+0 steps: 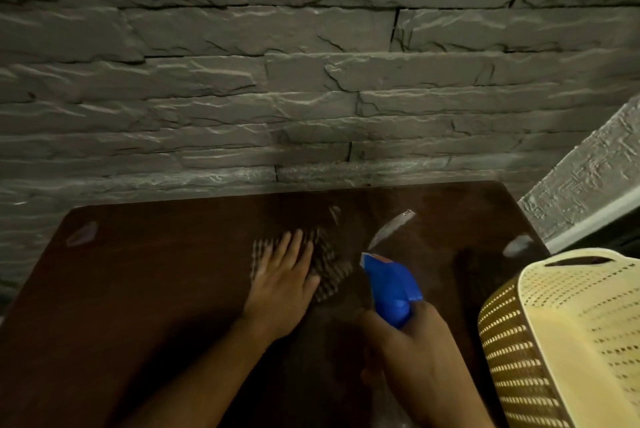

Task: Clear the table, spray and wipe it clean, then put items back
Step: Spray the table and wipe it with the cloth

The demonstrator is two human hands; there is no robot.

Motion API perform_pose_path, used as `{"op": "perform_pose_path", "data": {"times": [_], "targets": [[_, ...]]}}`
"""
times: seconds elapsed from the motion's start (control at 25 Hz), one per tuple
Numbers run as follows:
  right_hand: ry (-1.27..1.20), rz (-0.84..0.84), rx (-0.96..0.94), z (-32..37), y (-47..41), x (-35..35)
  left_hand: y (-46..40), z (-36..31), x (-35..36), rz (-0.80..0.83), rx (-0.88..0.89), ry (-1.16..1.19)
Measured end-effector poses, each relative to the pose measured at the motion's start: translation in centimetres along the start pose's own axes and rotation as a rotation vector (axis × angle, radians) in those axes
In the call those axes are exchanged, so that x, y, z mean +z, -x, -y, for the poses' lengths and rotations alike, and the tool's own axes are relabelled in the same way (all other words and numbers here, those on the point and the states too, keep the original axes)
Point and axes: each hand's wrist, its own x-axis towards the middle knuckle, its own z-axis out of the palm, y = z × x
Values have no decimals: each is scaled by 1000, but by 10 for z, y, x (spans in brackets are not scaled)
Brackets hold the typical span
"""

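Right now I'm mid-wipe: my left hand [280,283] presses flat-fingered on the checked cloth [329,275] at the table [156,271] centre, my right hand [408,341] grips the spray bottle [391,283] beside it, and next I'd sweep towards unwiped edges.

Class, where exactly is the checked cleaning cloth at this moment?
In the head view, the checked cloth lies mid-table on the dark table, pressed flat under the left hand, just left of the blue spray bottle gripped by the right hand.
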Motion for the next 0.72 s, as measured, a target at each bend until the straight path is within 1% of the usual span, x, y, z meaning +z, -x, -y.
{"op": "perform_pose_path", "data": {"times": [0.04, 0.08, 0.12, 0.16, 0.2, 0.24, 0.28, 0.36, 0.4, 0.44, 0.48, 0.52, 0.56, 0.6, 0.64, 0.68, 0.72], "targets": [[-7, 3, 8, -2, 3, -1, 13, 13, 3, 0, 36, -10], [-9, 6, 10, -3, 5, 0, 10, 23, 4, 25, 7, 2], [-1, 9, 3, -3, 8, 1, -8, 29, -3, 44, -100, 30], [9, 8, -8, -3, 10, 2, -38, 29, -14, 9, -231, 88], [8, 3, -19, -5, 12, 3, -60, 19, -27, 42, -322, 101], [5, -2, -30, -7, 15, 4, -68, 1, -35, 79, -328, 87], [3, -6, -39, -8, 16, 6, -62, -16, -30, 58, -266, 79], [-2, -7, -38, -10, 20, 10, -9, -27, -5, 38, -38, 65], [-10, -8, -32, -11, 21, 11, 28, -21, 4, 4, 49, 37], [-16, -10, -23, -13, 23, 10, 44, -5, 7, -16, 74, -3], [-17, -11, -10, -14, 25, 9, 42, 11, 7, -14, 49, -12], [-12, -16, 1, -16, 26, 8, 25, 23, 0, 11, -56, 0], [0, -33, 7, -17, 27, 8, -5, 32, -12, -8, -181, 49], [11, -60, 3, -19, 29, 8, -28, 32, -26, 40, -280, 83], [16, -80, -4, -22, 31, 8, -37, 23, -34, 104, -302, 71], [15, -85, -10, -23, 33, 9, -31, 12, -32, 84, -234, 60], [12, -76, -6, -25, 36, 10, -9, 5, -27, 77, -99, 58]]}}
